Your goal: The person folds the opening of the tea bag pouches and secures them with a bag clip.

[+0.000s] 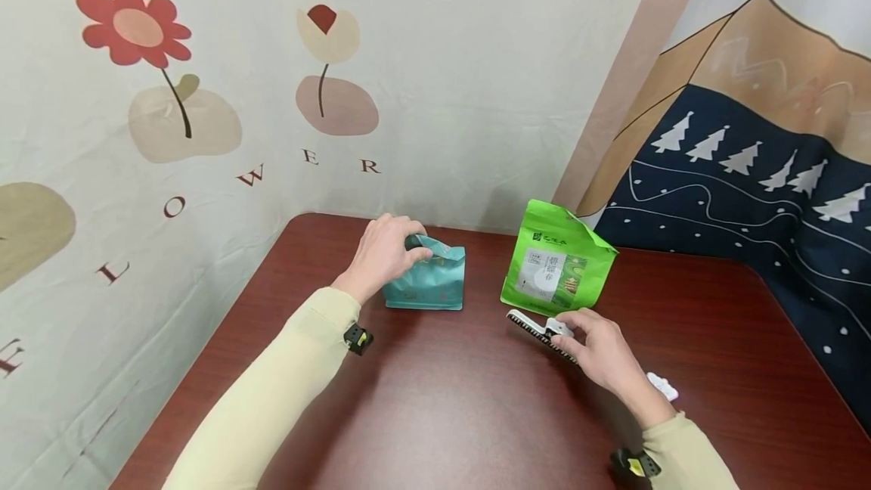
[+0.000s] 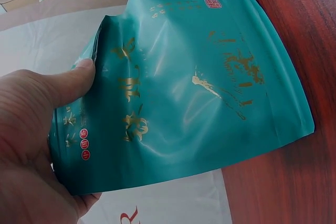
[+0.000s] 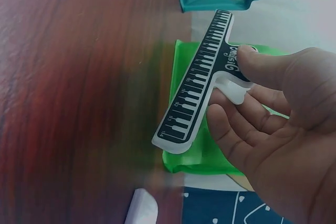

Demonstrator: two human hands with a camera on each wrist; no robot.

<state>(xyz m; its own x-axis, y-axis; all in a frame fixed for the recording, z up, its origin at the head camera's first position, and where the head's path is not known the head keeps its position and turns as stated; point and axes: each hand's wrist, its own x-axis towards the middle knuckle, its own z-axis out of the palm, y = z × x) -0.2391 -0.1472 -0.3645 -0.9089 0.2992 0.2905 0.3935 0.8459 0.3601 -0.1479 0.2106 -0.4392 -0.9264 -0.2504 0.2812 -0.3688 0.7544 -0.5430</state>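
Observation:
My left hand grips the folded-over top of a teal tea bag. In the left wrist view the thumb presses the fold of that bag, which has gold print. My right hand pinches the handle of a long clip between thumb and fingers. A black-and-white piano-key pattern and the word "music" mark the clip in the right wrist view. Just behind the clip stands a bright green tea bag, its top edge bent over to the right.
A small white object lies on the reddish-brown table, partly behind the right wrist. Printed cloth hangs along the table's back and left edges. Dark blue cloth with white trees hangs at the right.

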